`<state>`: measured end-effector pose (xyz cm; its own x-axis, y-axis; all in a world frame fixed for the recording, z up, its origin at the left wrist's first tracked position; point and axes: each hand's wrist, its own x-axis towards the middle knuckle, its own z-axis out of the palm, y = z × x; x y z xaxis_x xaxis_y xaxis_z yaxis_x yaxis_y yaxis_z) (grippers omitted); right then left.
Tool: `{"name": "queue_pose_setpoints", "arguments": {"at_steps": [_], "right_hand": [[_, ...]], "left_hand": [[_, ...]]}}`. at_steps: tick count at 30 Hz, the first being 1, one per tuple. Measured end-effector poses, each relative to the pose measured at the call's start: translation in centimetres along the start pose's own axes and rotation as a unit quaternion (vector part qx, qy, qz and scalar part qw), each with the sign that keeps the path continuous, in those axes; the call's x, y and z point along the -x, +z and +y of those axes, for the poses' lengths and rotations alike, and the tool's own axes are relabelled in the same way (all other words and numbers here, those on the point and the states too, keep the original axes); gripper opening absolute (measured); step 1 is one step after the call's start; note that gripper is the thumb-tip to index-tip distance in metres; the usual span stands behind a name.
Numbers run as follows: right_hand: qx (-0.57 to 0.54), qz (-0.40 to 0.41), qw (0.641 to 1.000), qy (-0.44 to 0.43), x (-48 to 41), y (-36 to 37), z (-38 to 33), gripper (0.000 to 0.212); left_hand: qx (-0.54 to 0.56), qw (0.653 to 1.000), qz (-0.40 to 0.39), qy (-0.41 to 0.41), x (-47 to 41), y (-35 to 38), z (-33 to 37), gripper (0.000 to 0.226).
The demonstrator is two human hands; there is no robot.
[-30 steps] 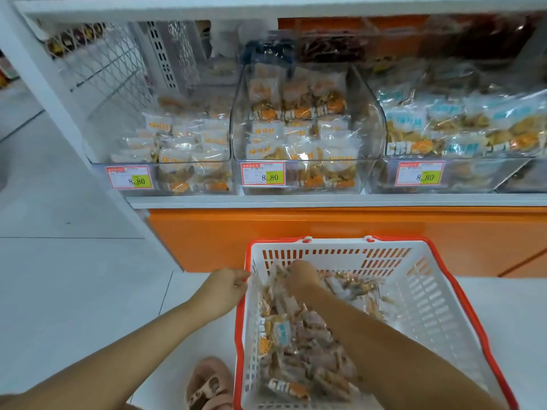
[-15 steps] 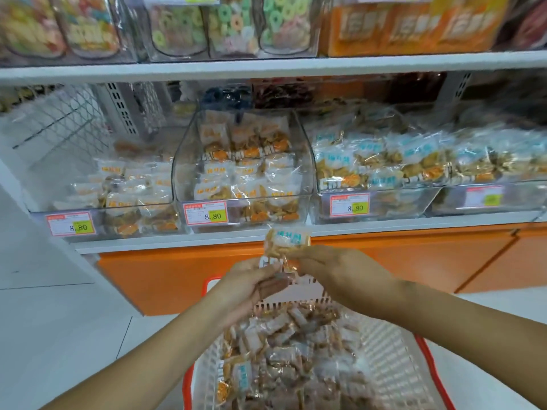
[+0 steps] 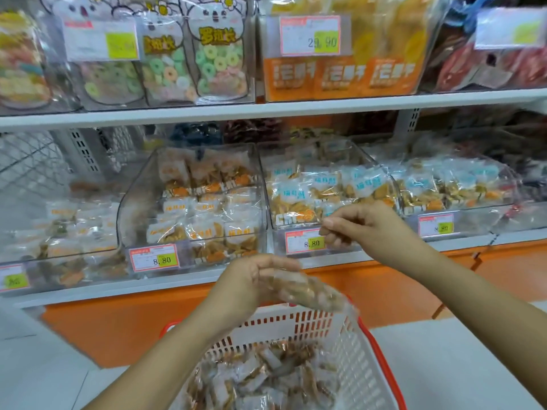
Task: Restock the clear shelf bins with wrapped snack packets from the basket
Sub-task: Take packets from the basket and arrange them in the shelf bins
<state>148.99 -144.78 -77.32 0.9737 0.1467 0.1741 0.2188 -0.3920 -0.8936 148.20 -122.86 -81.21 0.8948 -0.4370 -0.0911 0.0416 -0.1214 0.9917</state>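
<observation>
The white basket with a red rim (image 3: 365, 355) sits low in the middle, holding several wrapped snack packets (image 3: 266, 377). My left hand (image 3: 248, 282) grips a blurred clear packet (image 3: 307, 290) just above the basket's far rim. My right hand (image 3: 367, 226) hovers higher, in front of the clear bin of blue-labelled packets (image 3: 325, 187), its fingers curled with nothing visible in them. A clear bin of orange-labelled packets (image 3: 201, 211) stands to the left of that bin.
More clear bins flank these on the shelf, one far left (image 3: 59, 232) and one at right (image 3: 461, 187). Price tags front each bin. An upper shelf (image 3: 266, 109) carries candy-ring bags and orange packs. An orange base panel (image 3: 384, 291) runs below; the floor is pale tile.
The view has tilted up and moved closer to the shelf. Both hands rose from the basket; the packet they held together is now in my left hand alone, and my right hand has moved toward the blue-labelled bin.
</observation>
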Motion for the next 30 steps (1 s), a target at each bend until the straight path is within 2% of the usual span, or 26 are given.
{"name": "queue_pose_setpoints", "arguments": {"at_steps": [4, 7, 9, 11, 14, 16, 18, 20, 21, 23, 27, 28, 30], "right_hand": [[-0.045, -0.044, 0.998, 0.006, 0.2, -1.3, -0.5, 0.045], [-0.034, -0.16, 0.986, 0.025, 0.2, -2.2, -1.2, 0.069], [0.019, -0.229, 0.972, 0.049, 0.3, -2.3, -1.2, 0.081], [0.066, -0.225, 0.97, 0.054, 0.5, -1.9, -1.3, 0.075], [0.062, -0.076, 0.995, 0.012, 0.0, -1.5, -1.0, 0.038], [0.031, 0.006, 0.999, 0.007, -0.8, -2.1, -0.4, 0.026], [0.05, 0.063, 0.997, 0.017, -1.8, -3.1, 0.3, 0.029], [0.14, 0.086, 0.986, 0.003, -2.7, -3.8, 0.7, 0.032], [0.186, 0.089, 0.978, -0.008, -3.0, -3.7, 0.8, 0.03], [0.209, 0.088, 0.974, -0.019, -3.5, -3.3, 1.0, 0.03], [0.174, 0.072, 0.982, -0.03, -5.0, -2.1, 1.1, 0.033], [0.183, 0.062, 0.981, -0.033, -5.6, -2.0, 1.0, 0.032], [0.218, 0.03, 0.975, -0.034, -6.6, -1.7, 0.6, 0.03]], "left_hand": [[0.05, 0.998, 0.003, -0.031, -1.0, 0.9, 1.1, 0.033], [0.111, 0.991, 0.02, -0.073, -1.9, 1.3, 1.3, 0.028], [0.163, 0.98, 0.042, -0.103, -2.9, 1.5, 1.3, 0.026], [0.203, 0.969, 0.07, -0.12, -3.6, 1.7, 1.5, 0.022], [0.197, 0.975, 0.053, -0.092, -4.3, 1.8, 2.2, 0.025], [0.085, 0.995, 0.028, -0.039, -4.7, 1.1, 3.4, 0.028], [-0.118, 0.989, 0.075, 0.042, -6.2, -0.7, 4.7, 0.033], [-0.276, 0.939, 0.165, 0.119, -8.3, -2.8, 5.7, 0.04], [-0.34, 0.91, 0.186, 0.145, -9.6, -3.6, 6.0, 0.043], [-0.454, 0.865, 0.156, 0.15, -12.2, -5.0, 6.1, 0.052], [-0.593, 0.802, 0.024, 0.071, -16.3, -6.1, 5.7, 0.062], [-0.602, 0.795, 0.01, 0.071, -16.9, -6.3, 5.6, 0.055], [-0.576, 0.813, 0.01, 0.082, -17.8, -6.4, 5.6, 0.029]]}}
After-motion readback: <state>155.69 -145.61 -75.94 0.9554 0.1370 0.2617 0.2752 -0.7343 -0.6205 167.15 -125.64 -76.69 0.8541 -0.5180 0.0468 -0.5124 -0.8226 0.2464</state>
